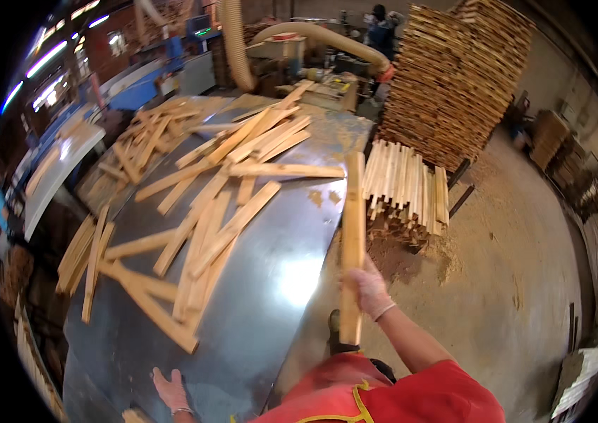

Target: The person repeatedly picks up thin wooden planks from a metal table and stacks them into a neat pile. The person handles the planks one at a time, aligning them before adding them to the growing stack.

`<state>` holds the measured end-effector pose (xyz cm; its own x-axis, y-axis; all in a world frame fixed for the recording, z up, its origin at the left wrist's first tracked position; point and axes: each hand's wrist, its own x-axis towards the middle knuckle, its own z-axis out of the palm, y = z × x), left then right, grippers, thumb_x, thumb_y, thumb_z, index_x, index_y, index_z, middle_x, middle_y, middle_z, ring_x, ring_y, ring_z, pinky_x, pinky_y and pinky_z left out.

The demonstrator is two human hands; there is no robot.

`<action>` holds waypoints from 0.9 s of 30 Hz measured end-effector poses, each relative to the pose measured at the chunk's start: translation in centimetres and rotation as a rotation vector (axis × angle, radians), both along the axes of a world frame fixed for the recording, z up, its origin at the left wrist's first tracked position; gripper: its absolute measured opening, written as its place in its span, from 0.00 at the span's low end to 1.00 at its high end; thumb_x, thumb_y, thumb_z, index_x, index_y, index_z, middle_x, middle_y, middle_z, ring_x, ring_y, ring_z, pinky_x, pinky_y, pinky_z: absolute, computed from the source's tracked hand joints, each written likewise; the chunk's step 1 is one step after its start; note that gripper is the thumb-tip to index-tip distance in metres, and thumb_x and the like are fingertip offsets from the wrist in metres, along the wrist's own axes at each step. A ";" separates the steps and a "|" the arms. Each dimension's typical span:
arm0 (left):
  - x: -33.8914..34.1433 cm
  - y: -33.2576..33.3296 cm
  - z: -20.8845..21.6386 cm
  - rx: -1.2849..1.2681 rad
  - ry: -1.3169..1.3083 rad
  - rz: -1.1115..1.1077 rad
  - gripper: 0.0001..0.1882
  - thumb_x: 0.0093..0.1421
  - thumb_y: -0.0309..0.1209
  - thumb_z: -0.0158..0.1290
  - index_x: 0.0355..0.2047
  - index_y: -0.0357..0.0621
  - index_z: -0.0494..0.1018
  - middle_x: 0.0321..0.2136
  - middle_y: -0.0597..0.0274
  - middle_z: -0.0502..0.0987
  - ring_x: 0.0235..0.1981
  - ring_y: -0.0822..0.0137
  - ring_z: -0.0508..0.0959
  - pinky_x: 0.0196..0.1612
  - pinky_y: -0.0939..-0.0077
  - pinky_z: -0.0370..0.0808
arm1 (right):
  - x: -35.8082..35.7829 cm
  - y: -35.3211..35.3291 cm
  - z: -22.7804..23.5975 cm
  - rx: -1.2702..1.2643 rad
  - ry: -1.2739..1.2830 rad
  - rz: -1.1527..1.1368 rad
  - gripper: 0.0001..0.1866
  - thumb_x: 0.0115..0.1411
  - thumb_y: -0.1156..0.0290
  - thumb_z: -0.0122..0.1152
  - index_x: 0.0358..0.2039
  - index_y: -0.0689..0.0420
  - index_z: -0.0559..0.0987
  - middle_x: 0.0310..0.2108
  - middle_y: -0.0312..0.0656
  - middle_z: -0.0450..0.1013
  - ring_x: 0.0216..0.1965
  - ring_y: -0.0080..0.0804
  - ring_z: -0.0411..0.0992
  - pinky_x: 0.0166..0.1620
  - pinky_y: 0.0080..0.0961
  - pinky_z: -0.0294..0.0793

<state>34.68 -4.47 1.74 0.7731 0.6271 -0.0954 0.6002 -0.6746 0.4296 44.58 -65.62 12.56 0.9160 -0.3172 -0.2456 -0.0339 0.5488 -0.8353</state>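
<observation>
Toward four to five o'clock, with the gloved right hand [371,289], gripping a long, flat, light-brown wooden board [353,233] below its middle, fingers closed around it; holding it pointed from six toward twelve, beside the right edge of a smooth, grey, metal-topped table [257,317]. At seven o'clock, with the gloved left hand [170,391], spreading the fingers above or on the tabletop; cannot tell whether touching. From eight round to eleven o'clock, seeing a loose, criss-crossed heap of pale wooden boards [237,227]. Toward two to three o'clock, seeing a low stack of pale, narrow wooden strips [401,180]; toward one to two, a tall stack of brown wooden slats [461,77].
</observation>
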 end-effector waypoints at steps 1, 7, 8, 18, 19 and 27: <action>4.2 -0.6 -0.1 -0.045 0.008 0.013 0.44 0.67 0.44 0.62 0.76 0.37 0.59 0.72 0.36 0.66 0.73 0.43 0.66 0.75 0.57 0.62 | 0.6 -4.3 -0.4 -0.028 0.019 -0.097 0.37 0.62 0.82 0.59 0.72 0.51 0.67 0.45 0.43 0.75 0.39 0.38 0.81 0.38 0.35 0.87; 21.2 -14.3 -2.2 -0.329 -0.128 0.304 0.32 0.66 0.34 0.60 0.66 0.34 0.65 0.53 0.49 0.78 0.51 0.54 0.81 0.54 0.60 0.79 | 5.4 -30.1 -8.9 -0.502 0.449 -0.498 0.31 0.59 0.81 0.61 0.65 0.56 0.78 0.38 0.39 0.79 0.35 0.29 0.75 0.35 0.28 0.76; 22.3 -15.9 -2.2 -0.090 0.030 0.352 0.31 0.67 0.34 0.61 0.66 0.36 0.65 0.53 0.52 0.78 0.52 0.55 0.81 0.55 0.60 0.79 | 6.7 -33.0 -9.9 -0.548 0.517 -0.577 0.30 0.59 0.76 0.61 0.65 0.57 0.78 0.42 0.46 0.83 0.40 0.37 0.80 0.41 0.33 0.79; 22.5 -11.0 -1.5 -0.006 0.364 -0.275 0.33 0.75 0.54 0.51 0.53 0.29 0.79 0.41 0.56 0.81 0.42 0.61 0.76 0.47 0.61 0.77 | 22.4 -58.4 -20.3 -1.187 1.041 -0.377 0.34 0.63 0.63 0.60 0.69 0.58 0.71 0.56 0.66 0.78 0.60 0.61 0.77 0.62 0.47 0.75; 21.7 -11.8 -1.6 0.047 0.376 -0.288 0.32 0.75 0.53 0.51 0.53 0.29 0.79 0.42 0.56 0.80 0.43 0.60 0.76 0.48 0.62 0.77 | 24.7 -59.2 -20.1 -1.164 1.068 -0.340 0.36 0.63 0.62 0.60 0.71 0.59 0.69 0.58 0.66 0.77 0.62 0.60 0.76 0.63 0.46 0.74; 15.9 -18.3 -2.1 -0.623 -0.053 0.267 0.21 0.69 0.33 0.57 0.59 0.37 0.73 0.45 0.52 0.80 0.45 0.59 0.79 0.49 0.61 0.79 | 28.9 -53.7 -18.3 -1.325 0.907 -0.384 0.49 0.65 0.48 0.64 0.78 0.60 0.57 0.69 0.62 0.69 0.70 0.57 0.69 0.73 0.44 0.63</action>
